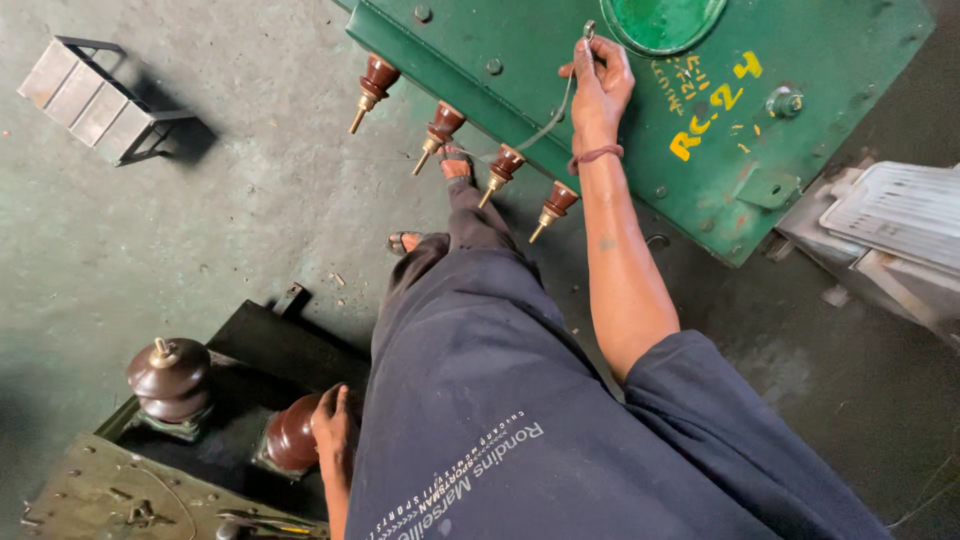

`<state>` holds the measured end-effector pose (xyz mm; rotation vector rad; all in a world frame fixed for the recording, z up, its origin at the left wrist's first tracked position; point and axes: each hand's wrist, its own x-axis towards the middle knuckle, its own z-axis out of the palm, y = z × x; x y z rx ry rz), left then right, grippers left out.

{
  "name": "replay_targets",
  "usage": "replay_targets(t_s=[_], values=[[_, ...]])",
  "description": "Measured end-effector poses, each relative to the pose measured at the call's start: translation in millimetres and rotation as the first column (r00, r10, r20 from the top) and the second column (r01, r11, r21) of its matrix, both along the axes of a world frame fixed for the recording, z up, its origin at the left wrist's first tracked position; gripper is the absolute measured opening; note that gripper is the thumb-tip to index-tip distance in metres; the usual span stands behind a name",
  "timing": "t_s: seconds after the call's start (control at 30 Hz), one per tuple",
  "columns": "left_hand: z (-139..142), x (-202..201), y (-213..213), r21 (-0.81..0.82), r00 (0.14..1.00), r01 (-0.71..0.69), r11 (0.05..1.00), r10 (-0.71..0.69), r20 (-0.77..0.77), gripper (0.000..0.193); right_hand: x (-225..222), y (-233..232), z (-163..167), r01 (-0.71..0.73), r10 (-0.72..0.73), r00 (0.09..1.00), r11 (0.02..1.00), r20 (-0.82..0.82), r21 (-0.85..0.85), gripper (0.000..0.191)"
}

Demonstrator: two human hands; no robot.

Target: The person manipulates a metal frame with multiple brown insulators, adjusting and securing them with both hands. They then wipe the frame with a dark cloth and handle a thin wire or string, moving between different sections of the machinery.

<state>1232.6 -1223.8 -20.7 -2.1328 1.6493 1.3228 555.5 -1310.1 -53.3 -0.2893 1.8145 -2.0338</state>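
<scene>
Head view looks down on a big green metal tank [560,60], plainly heavy and rigid, with four brown insulators [442,125] jutting from its edge. The right hand [600,85] pinches a thin grey wire [556,118] against the tank top; it looks light and bendy, best gripped near its end. The left hand [333,430] rests closed over a brown insulator [292,435] on a dark unit [100,490]; smooth, likely brittle. A metal stand [95,100] sits well apart on the floor [220,230].

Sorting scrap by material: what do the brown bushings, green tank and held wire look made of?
Brown bushings: likely glazed porcelain, glossy, with brass-coloured studs. Green tank: probably painted steel, bolted, paint scuffed. Wire in the right hand: thin grey metal, apparently bare.
</scene>
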Motion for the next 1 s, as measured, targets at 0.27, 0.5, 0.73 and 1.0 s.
replay_targets(t_s=[0.27, 0.5, 0.73, 1.0], values=[[-9.7, 6.7, -18.0, 0.025, 0.995, -0.096, 0.995, 0.096, -0.007, 0.044, 35.8, 20.8, 51.1, -0.161, 0.19, 0.764, 0.982, 0.616, -0.103, 0.025], [-9.5, -6.7, -21.8, 0.018, 0.996, -0.045, 0.999, 0.047, -0.074, 0.045, 33.9, 22.2, 53.5, -0.105, 0.088, 0.913, 0.994, 0.397, 0.02, 0.018], [7.8, -23.0, -39.7, 0.145, 0.997, -0.076, 0.986, 0.079, -0.012, 0.04, -1.8, -17.0, 51.6, 0.392, -0.357, 0.911, 0.904, -0.205, 0.168, 0.016], [-8.8, -25.7, -55.2, 0.046, 0.987, -0.023, 0.999, 0.03, -0.16, 0.04, 39.0, 18.3, 20.5, 0.501, -0.483, 0.843, 0.865, -0.235, 0.021, 0.018]])
